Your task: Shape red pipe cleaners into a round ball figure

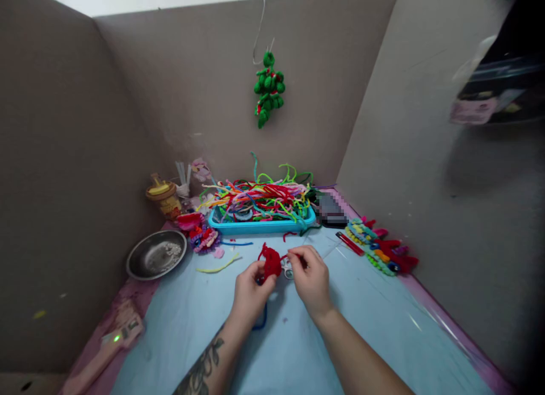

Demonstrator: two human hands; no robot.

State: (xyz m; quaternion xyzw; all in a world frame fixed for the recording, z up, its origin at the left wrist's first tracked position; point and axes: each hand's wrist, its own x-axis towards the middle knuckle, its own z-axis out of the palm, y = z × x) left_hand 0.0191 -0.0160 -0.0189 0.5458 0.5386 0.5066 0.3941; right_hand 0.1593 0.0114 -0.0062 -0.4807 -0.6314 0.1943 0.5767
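Note:
My left hand (249, 293) is closed round a small red pipe-cleaner figure (271, 263), held just above the light blue table cover (374, 321). My right hand (310, 278) is pinched at the figure's right side, with a small silvery metal piece (288, 268) showing between its fingers and the figure. A dark blue pipe cleaner (260, 322) lies under my left wrist. Behind the hands stands a turquoise tray (259, 225) heaped with several coloured pipe cleaners.
A steel bowl (155, 254) sits at the left and a pink glue gun (113, 341) at the front left. Finished colourful figures (381, 253) and a red tool (349, 243) lie at the right. A green figure (268, 88) hangs on the cardboard wall. A yellow strand (219, 264) lies loose.

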